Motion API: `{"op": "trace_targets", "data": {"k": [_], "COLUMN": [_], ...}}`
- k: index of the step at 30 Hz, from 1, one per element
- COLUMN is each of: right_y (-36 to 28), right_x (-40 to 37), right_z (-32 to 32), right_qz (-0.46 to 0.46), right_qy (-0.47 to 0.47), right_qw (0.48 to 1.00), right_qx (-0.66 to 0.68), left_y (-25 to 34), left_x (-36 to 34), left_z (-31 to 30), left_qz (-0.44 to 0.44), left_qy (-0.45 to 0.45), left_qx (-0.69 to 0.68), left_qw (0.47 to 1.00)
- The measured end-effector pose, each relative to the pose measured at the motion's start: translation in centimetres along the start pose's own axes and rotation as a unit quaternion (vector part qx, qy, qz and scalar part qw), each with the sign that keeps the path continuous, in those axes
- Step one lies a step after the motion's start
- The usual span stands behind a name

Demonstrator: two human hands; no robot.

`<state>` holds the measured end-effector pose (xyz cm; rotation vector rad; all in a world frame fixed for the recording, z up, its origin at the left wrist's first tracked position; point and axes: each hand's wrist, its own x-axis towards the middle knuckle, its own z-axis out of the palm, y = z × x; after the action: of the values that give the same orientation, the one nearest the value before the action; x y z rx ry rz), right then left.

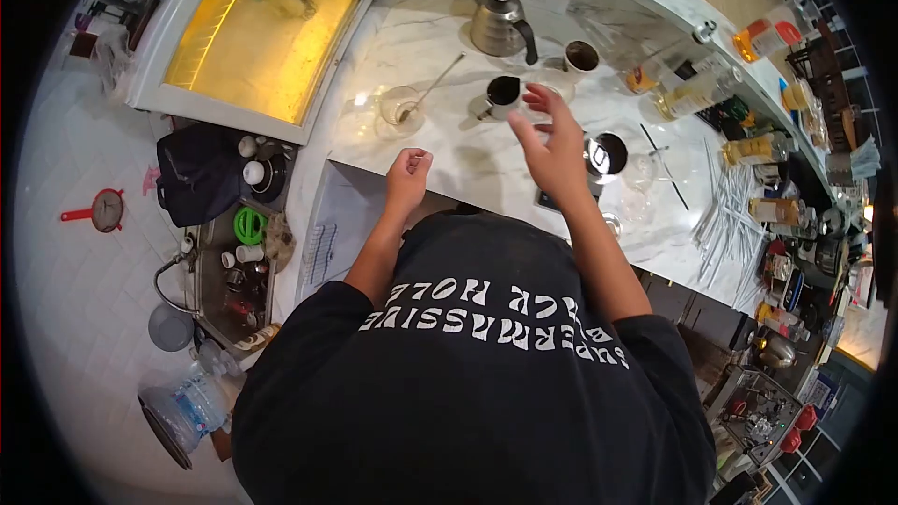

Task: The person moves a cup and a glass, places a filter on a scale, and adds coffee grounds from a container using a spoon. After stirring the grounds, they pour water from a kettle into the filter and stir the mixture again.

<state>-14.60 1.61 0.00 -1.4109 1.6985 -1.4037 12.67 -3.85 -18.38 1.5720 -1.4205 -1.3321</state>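
My left hand is at the counter's front edge with its fingers curled in, and nothing shows in it. Fingers apart, my right hand hangs over the marble counter with nothing in its grasp. Just left of its fingertips is a small metal pitcher with dark inside. A clear glass with a long spoon leaning in it stands beyond my left hand. To the right of my right wrist, a round cup with dark contents sits by what looks like a scale, partly hidden by my arm.
A gooseneck kettle and a dark-filled cup stand at the back. Bottles line the right ledge, with many loose straws nearby. A yellow-lit glass cabinet is at left, above a cluttered sink.
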Motion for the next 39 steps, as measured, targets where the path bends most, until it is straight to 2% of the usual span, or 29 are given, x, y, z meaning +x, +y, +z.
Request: {"op": "trace_targets", "data": {"k": [1, 4, 8, 9, 12, 13, 16, 17, 20, 21, 27, 28, 33, 36, 39], "right_y": [0.4, 1.7, 3.6, 4.1, 4.5, 3.9, 2.3, 1.5, 1.8, 0.8, 0.2, 0.5, 0.9, 0.9, 1.5], "right_x": [1.2, 5.0, 8.0, 8.3, 8.6, 7.9, 6.9, 6.2, 4.3, 3.6, -1.6, -2.5, -4.9, -5.5, -6.1], "right_z": [2.1, 7.1, 12.4, 13.5, 15.2, 15.4, 13.5, 12.6, 10.2, 8.7, 0.6, -1.2, -9.2, -12.9, -15.3], "right_qz": [0.062, 0.18, 0.167, 0.156, 0.16, 0.132, 0.02, 0.005, 0.026, 0.061, 0.133, 0.14, 0.029, 0.051, 0.058], "right_qy": [-0.025, -0.089, -0.104, -0.094, -0.143, -0.124, -0.148, -0.136, -0.083, -0.086, 0.091, 0.114, 0.25, 0.31, 0.344], "right_qw": [0.997, 0.98, 0.979, 0.982, 0.977, 0.983, 0.986, 0.989, 0.996, 0.994, 0.968, 0.96, 0.941, 0.94, 0.931], "right_qx": [0.048, -0.011, -0.046, -0.041, 0.011, 0.011, -0.072, -0.06, 0.01, 0.037, 0.191, 0.213, 0.228, 0.132, 0.108], "left_y": [-0.4, -0.8, -0.1, -0.2, -1.4, -1.9, -2.5, -2.5, -1.9, -1.1, 2.3, 3.2, 11.7, 16.1, 19.9], "left_x": [0.7, 2.3, 2.3, 2.3, 2.2, 2.3, 2.6, 2.7, 2.8, 2.6, 2.0, 1.8, 1.3, 3.7, 8.1], "left_z": [-0.8, -2.9, -4.6, -5.0, -5.5, -5.6, -5.7, -5.8, -5.9, -5.9, -4.3, -3.6, 1.6, 5.9, 11.9], "left_qz": [0.007, 0.022, 0.023, 0.024, 0.008, 0.007, -0.011, -0.008, -0.004, -0.003, 0.009, 0.013, 0.12, 0.18, 0.209], "left_qy": [0.005, 0.007, -0.014, -0.02, -0.04, -0.044, -0.067, -0.072, -0.083, -0.087, -0.13, -0.141, -0.178, -0.207, -0.237], "left_qx": [-0.001, 0.003, 0.024, 0.026, 0.008, 0.005, 0.009, 0.008, 0.014, 0.02, 0.049, 0.051, 0.062, 0.038, 0.042], "left_qw": [1.0, 1.0, 0.999, 0.999, 0.999, 0.999, 0.998, 0.997, 0.996, 0.996, 0.99, 0.989, 0.975, 0.961, 0.948]}}
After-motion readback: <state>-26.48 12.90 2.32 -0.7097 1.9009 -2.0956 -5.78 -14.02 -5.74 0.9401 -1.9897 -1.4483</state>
